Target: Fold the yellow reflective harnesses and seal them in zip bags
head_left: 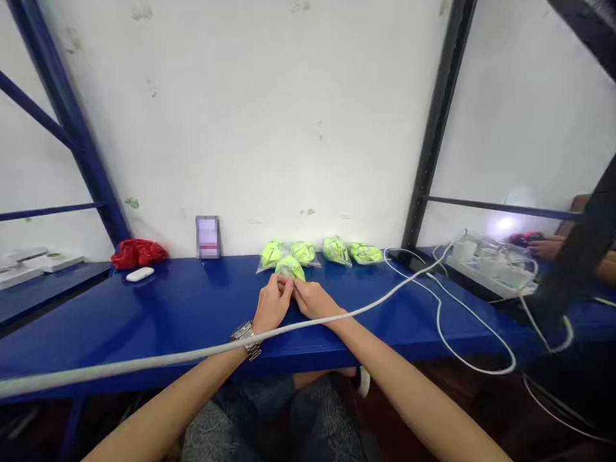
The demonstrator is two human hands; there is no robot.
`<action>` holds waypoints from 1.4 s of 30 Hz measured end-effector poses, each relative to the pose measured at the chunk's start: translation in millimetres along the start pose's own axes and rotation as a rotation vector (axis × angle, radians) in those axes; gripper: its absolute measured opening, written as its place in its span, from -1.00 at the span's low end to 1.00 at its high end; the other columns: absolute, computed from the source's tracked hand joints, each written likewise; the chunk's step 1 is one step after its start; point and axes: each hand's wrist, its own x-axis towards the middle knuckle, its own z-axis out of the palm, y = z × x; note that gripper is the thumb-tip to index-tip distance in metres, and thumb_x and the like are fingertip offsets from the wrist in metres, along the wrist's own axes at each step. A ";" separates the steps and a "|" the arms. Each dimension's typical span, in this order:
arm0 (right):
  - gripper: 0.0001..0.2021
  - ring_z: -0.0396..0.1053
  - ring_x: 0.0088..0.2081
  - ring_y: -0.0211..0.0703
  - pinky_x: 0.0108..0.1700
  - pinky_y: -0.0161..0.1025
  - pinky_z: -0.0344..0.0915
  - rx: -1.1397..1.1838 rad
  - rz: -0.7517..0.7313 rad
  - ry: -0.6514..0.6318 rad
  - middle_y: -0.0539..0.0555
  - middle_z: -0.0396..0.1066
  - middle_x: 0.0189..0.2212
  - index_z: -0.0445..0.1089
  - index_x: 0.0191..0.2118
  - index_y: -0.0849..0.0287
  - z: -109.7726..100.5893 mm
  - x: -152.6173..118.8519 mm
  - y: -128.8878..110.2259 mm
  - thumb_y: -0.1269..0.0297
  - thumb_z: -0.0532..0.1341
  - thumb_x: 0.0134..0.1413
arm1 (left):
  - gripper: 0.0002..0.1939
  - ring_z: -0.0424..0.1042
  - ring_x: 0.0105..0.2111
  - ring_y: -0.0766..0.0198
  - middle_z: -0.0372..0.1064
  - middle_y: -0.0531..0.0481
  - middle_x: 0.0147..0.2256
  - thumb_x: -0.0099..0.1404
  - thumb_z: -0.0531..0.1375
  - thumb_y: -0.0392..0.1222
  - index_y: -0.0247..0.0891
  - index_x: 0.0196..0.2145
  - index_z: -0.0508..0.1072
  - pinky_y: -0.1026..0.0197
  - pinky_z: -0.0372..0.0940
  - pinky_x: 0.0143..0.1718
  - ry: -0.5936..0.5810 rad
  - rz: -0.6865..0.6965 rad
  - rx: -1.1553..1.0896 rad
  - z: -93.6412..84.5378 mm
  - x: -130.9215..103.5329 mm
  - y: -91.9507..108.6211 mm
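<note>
My left hand (273, 299) and my right hand (312, 299) meet over the blue table, fingertips pinched together at the near edge of a clear plastic bag (290, 266) with bright yellow-green folded fabric inside. Both hands are closed on that edge. Just behind it lie two similar bags, one to the left (272, 254) and one to the right (303, 253). Further right are another such bag (336, 250) and one more beside it (366, 253). A metal watch (246, 339) is on my left wrist.
A white cable (192, 355) crosses in front of my wrists and loops to the right. On the left of the blue table (192, 308) are red cloth (138, 254), a white oval object (140, 274) and a phone (208, 237) against the wall. Another person's hand (547, 248) shows far right.
</note>
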 end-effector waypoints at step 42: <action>-0.76 0.44 -0.37 0.01 -0.41 -0.30 0.04 -0.406 0.491 0.162 0.21 0.49 -0.38 0.36 -0.26 0.24 -20.9 -7.2 -16.4 0.31 -0.02 0.17 | -0.93 0.44 -0.33 0.04 0.36 -0.13 -0.37 0.34 -0.07 -0.26 -0.23 -0.26 0.17 0.13 0.22 -0.32 0.039 -0.102 0.318 -1.3 -1.2 5.2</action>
